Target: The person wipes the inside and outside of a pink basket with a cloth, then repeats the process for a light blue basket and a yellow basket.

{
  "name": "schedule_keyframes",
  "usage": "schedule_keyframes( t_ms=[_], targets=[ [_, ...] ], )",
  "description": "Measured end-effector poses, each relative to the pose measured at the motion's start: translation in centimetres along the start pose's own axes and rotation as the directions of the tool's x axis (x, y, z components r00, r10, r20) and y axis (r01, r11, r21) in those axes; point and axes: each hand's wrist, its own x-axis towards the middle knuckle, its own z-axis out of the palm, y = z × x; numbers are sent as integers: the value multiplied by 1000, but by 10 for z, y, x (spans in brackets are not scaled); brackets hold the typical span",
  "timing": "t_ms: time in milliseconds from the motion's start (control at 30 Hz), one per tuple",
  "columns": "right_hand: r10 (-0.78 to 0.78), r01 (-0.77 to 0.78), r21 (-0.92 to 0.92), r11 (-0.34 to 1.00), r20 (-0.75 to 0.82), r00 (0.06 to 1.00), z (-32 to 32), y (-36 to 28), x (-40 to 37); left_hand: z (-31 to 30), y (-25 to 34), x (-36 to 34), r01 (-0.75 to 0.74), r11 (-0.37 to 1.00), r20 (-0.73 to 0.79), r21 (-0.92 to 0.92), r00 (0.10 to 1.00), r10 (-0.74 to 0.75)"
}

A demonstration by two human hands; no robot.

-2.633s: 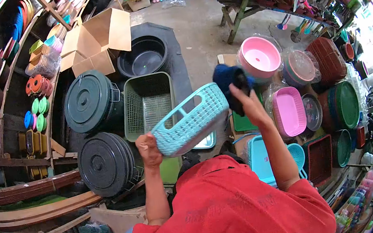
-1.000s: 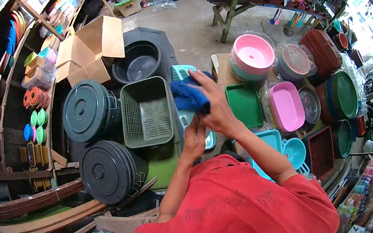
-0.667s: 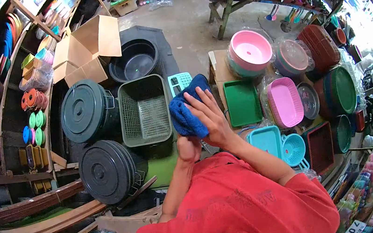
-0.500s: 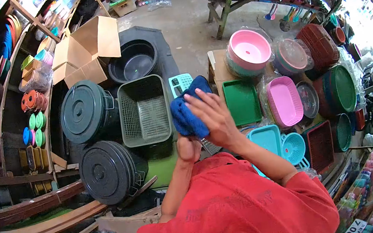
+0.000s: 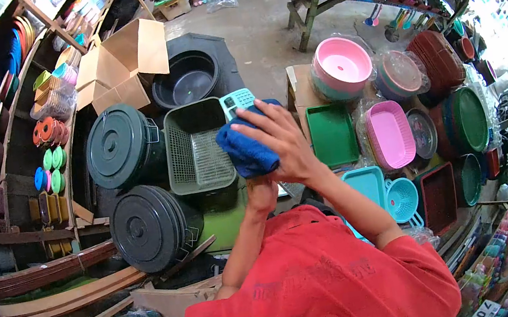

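Note:
A dark blue cloth [image 5: 245, 152] is bunched between my two hands in the middle of the view. My right hand [image 5: 283, 143] lies over it from the right, fingers pressed on the cloth. Beneath the cloth is my left hand [image 5: 262, 194], its fingers hidden by the cloth. A light teal slotted plastic item [image 5: 238, 101] sticks out beyond the far side of the cloth; its lower part is covered. Just left of the cloth is a grey-green mesh basket [image 5: 204, 176].
Two lidded dark bins [image 5: 112, 146] stand at left, near a black tub [image 5: 186, 81] and an open cardboard box [image 5: 120, 67]. To the right are a green tray [image 5: 332, 135], pink basins [image 5: 343, 66], a pink basket [image 5: 390, 134] and a turquoise strainer [image 5: 402, 198].
Both hands, the cloth and the teal item have shifted; the cloth now sits lower left, closer over the mesh basket's edge. More of my left wrist shows. The whole view has moved slightly.

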Motion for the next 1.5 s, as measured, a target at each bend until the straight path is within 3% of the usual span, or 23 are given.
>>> schedule_keyframes(
  t_ms=[200,267,300,333,400,467,500,533,600,667,733,800,867,900,933,1000,1267,1300,1333,1367,1400,1433,1500],
  targets=[
    [-60,59,-21,998,-35,998,23,-18,-43,7,43,-8,-91,995,34,-31,995,92],
    [-124,136,-89,987,130,984,31,-20,-68,-13,68,2,-11,921,249,-390,961,117],
    [-116,128,-106,986,112,987,32,-26,-78,-11,75,3,-136,959,-3,-249,990,139],
    [-124,135,-100,986,115,986,31,-25,-84,0,87,2,-221,972,-250,-77,948,195],
    [-122,147,-207,967,129,984,25,-17,-100,-5,100,-5,-247,951,-260,-185,946,195],
    [-139,163,-238,957,115,984,22,2,-109,-22,104,-8,-203,872,-79,-445,979,187],
    [-127,140,-206,968,79,989,18,9,-111,-29,106,-9,-244,874,-197,-420,965,174],
    [-112,117,-177,977,42,993,15,18,-114,-37,107,-9,-242,875,-192,-420,966,175],
    [-122,121,-160,980,5,993,22,43,-121,-55,106,-5,-365,858,-428,-362,882,195],
    [181,-153,138,979,-226,957,33,54,-126,-72,105,-2,-386,872,-466,-302,857,218],
    [233,-179,200,963,-293,927,29,47,-121,-96,97,4,-272,938,-618,-216,781,84],
    [-48,49,-7,999,-369,928,14,13,-96,-96,77,2,-243,931,-573,-274,818,44],
    [-186,219,121,968,-235,954,22,-4,-102,-96,57,1,-131,947,-637,-295,765,-92],
    [-165,167,-3,986,-168,972,21,-29,-101,-143,32,0,-94,976,-464,-195,886,-7],
    [-134,120,-131,984,-101,986,18,-48,-100,-139,31,-2,-84,977,-455,-195,891,-15],
    [-112,98,-116,988,-114,987,16,-44,-98,-131,27,-4,29,954,-214,-299,972,-96],
    [105,-83,134,987,-164,981,-31,-28,-46,-123,47,-14,84,911,-319,-404,920,-226],
    [68,-49,96,994,-211,975,-34,-17,-40,-146,45,-20,131,894,-208,-428,948,-239],
    [67,-48,94,994,-214,975,-37,-10,-35,-153,41,-24,132,895,-205,-427,949,-238],
    [165,-119,170,978,-285,944,-39,-6,-30,-158,38,-27,115,949,-228,-294,955,-187],
    [263,-182,249,951,-346,901,-42,0,-26,-163,33,-31,96,983,-243,-156,961,-133],
    [433,-315,429,847,-212,876,-43,19,-31,-186,26,-35,51,998,-149,-43,987,-57],
    [614,-488,682,545,72,786,-68,12,-12,-164,35,-37,43,985,-133,-165,989,-66]
  ],
)
